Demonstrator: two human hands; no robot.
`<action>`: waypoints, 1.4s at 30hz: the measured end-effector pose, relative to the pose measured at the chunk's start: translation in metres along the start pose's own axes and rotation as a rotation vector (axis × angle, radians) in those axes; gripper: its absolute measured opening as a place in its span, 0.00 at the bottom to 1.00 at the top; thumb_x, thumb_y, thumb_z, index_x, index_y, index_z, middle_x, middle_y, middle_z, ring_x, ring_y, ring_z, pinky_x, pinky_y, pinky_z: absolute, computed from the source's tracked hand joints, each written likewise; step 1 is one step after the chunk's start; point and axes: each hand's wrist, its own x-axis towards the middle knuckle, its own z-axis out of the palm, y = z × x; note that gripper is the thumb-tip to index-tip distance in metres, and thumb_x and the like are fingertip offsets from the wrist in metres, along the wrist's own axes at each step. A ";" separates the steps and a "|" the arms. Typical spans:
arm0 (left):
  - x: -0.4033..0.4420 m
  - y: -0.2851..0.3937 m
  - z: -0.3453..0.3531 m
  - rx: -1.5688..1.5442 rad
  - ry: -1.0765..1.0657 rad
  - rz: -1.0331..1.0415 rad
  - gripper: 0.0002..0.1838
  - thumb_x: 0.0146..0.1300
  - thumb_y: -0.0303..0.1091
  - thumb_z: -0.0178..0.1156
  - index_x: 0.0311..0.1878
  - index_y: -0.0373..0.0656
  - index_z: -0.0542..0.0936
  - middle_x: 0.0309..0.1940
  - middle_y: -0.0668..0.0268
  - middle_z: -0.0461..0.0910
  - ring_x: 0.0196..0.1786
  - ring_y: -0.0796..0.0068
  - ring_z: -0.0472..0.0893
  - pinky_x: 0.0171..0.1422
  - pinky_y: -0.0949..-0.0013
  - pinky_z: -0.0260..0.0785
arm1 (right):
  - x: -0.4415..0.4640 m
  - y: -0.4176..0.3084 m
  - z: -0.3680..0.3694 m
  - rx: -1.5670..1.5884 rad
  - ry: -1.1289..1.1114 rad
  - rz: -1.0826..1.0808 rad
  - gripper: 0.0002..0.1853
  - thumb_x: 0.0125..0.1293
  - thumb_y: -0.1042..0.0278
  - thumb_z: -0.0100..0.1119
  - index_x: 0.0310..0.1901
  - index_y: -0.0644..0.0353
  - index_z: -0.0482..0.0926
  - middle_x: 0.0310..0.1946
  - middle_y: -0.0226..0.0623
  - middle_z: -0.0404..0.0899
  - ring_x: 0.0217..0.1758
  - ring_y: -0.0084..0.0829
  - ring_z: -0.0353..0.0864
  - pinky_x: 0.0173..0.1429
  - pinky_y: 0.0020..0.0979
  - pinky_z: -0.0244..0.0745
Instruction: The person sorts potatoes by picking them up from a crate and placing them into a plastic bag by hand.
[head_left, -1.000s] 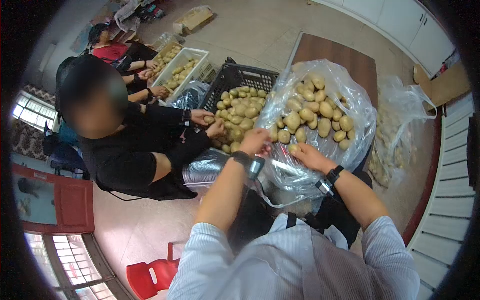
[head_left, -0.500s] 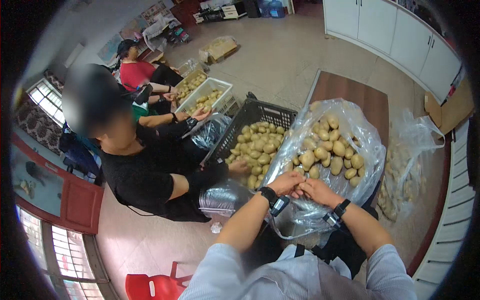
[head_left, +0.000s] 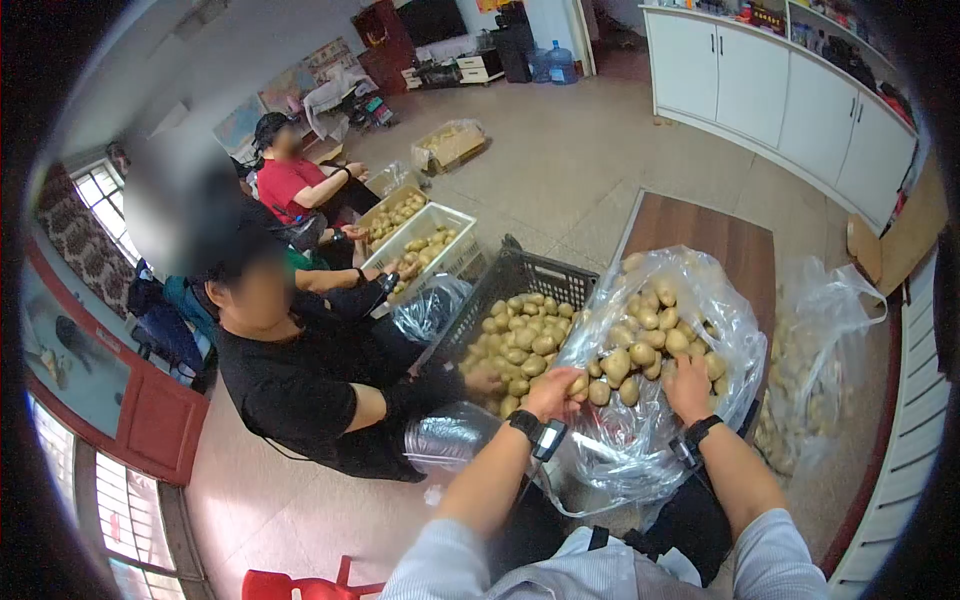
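Observation:
A clear plastic bag (head_left: 735, 290) lies spread open before me, loaded with potatoes (head_left: 648, 340). At its near left side, my left hand (head_left: 550, 394) is closed around a potato (head_left: 578, 385). My right hand (head_left: 687, 392) reaches into the pile, thumb and fingers apart, fingertips touching the potatoes there; some of its fingers are hidden from me. Both of my wrists wear dark straps with small devices. Left of the bag stands a black plastic crate (head_left: 540, 265) of potatoes, and a co-worker's hand (head_left: 483, 381) rests at its near edge.
A brown board (head_left: 690, 225) extends beyond the bag. On the right, another plastic bag (head_left: 820, 350) of potatoes sits on the floor. Co-workers sit left, by a white crate (head_left: 450, 215) and a yellowish crate (head_left: 385, 198) of potatoes. A red chair (head_left: 290, 585) stands behind on the left.
My hands were together at the bag's near edge; they have parted. The right moved right and into the potatoes, the left slightly left. The view has tilted up a little.

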 end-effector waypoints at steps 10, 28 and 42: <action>0.032 -0.017 -0.072 0.258 0.139 0.278 0.24 0.61 0.36 0.62 0.60 0.45 0.70 0.46 0.64 0.76 0.45 0.65 0.80 0.45 0.63 0.77 | -0.008 0.021 0.024 -0.103 -0.146 -0.006 0.17 0.55 0.70 0.58 0.48 0.59 0.72 0.50 0.46 0.70 0.50 0.51 0.74 0.51 0.48 0.72; 0.067 -0.048 -0.159 1.033 0.436 0.556 0.19 0.60 0.49 0.53 0.46 0.44 0.75 0.46 0.56 0.75 0.41 0.54 0.80 0.42 0.56 0.77 | -0.039 -0.010 0.025 -0.169 -0.437 -0.056 0.21 0.55 0.69 0.59 0.52 0.54 0.70 0.50 0.53 0.68 0.40 0.56 0.80 0.43 0.51 0.77; 0.031 -0.024 -0.133 1.595 0.686 0.588 0.25 0.50 0.59 0.61 0.22 0.43 0.82 0.23 0.55 0.80 0.32 0.53 0.82 0.36 0.55 0.74 | -0.039 -0.009 0.040 0.150 -0.556 0.013 0.23 0.54 0.54 0.59 0.50 0.56 0.76 0.45 0.57 0.77 0.50 0.53 0.78 0.56 0.48 0.73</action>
